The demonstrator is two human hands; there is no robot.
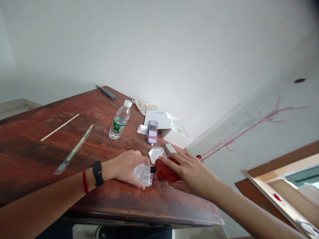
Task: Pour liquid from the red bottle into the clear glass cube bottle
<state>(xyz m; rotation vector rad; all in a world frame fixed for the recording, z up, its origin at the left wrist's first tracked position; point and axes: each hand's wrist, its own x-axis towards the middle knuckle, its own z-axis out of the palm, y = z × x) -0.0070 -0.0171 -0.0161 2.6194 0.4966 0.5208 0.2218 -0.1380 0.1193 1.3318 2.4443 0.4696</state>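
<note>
My left hand, with a black wristband and a red cord at its wrist, has its fingers curved round a transparent angular container near the table's front edge. My right hand is wrapped over a red bottle from above and the right. The bottle lies tilted, its dark end pointing left against or just over the container's rim; whether they touch, I cannot tell. Just behind the bottle is a second transparent angular piece. Small wet drops show on the wood below the container.
On the brown table stands a water bottle with a white cap. Left of it lie a bare stick and wrapped chopsticks. Behind are a phone, an open white box, a cloth and a grey device.
</note>
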